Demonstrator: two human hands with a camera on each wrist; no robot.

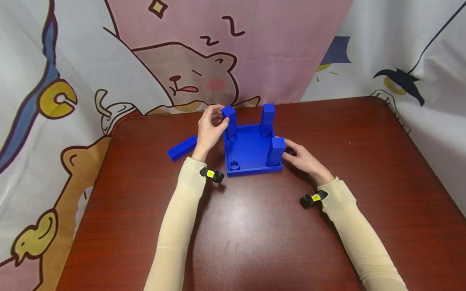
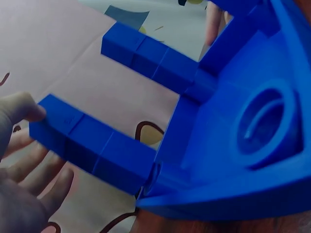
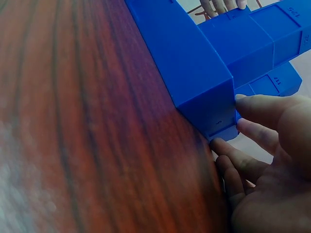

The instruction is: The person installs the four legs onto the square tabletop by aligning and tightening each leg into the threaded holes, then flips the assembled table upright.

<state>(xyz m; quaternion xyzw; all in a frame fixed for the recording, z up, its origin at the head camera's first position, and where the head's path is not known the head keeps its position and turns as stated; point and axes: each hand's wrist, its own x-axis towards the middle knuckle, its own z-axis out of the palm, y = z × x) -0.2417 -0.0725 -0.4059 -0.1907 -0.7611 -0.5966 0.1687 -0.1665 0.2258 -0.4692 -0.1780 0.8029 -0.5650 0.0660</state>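
A square blue base (image 1: 251, 153) with a raised rim lies on the table, three square posts standing in its corners. My left hand (image 1: 211, 131) grips the top of the back-left post (image 1: 230, 123), thumb on one side and fingers on the other. In the left wrist view that post's foot sits at a round corner socket. By the right side of the base, my right hand (image 1: 302, 157) touches the outer wall near the front-right post (image 1: 276, 151) with its fingertips. The back-right post (image 1: 267, 119) stands untouched. At the front-left corner, a threaded round socket (image 1: 234, 165) holds no post.
A loose blue post (image 1: 183, 148) lies on the brown wooden table (image 1: 247, 234), left of the base and beside my left wrist. A cartoon-printed curtain (image 1: 284, 48) hangs along the table's back and sides. Each sleeve carries a black wrist camera.
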